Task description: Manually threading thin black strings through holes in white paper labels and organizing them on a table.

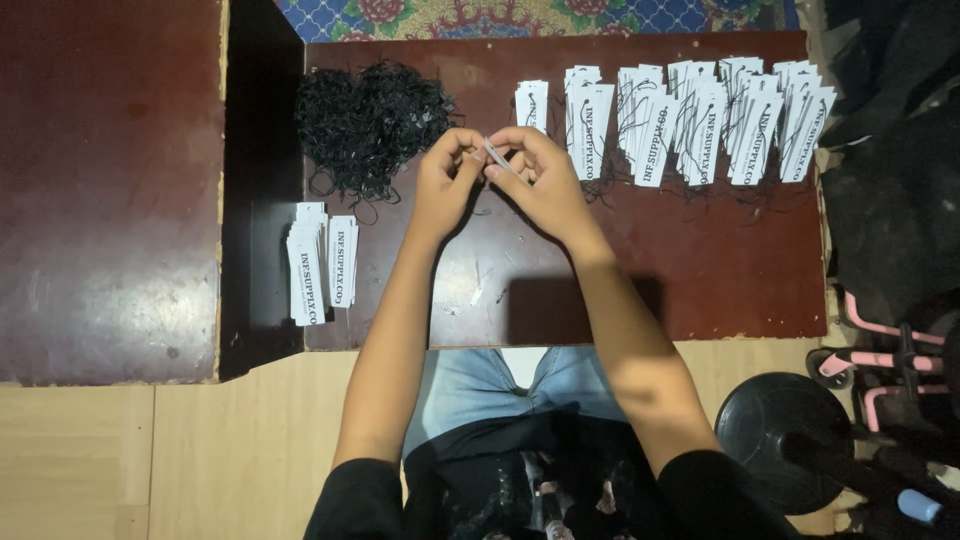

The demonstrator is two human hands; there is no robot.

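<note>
Two hands meet over the middle of the dark red tabletop [700,270], fingers pinched together on one small white tag [497,155] held edge-on between them. The left hand [446,170] grips the tag's near end with thumb and forefinger closed tight; the right hand [537,170] pinches the other end the same way, its remaining fingers curled in. Whether a string is already through the tag cannot be told, since the fingers cover most of it.

Left of the tag, just past the left hand, lies a loose heap of black strings [370,125], tangled and spreading toward the tabletop's back edge. Further left and nearer the person, a short stack of plain tags [320,262] sits at the tabletop's left edge, long sides parallel.

Right of the tag, a row of strung tags [690,120] fans along the back edge, overlapping one another, with black loops trailing out beneath them onto the wood.

Beyond the tabletop's left edge stands a second, reddish-brown surface [110,190]. Right of the tabletop are dark cloth and a pink-framed object [880,350], and a round black base [785,425] rests on the pale floor.
</note>
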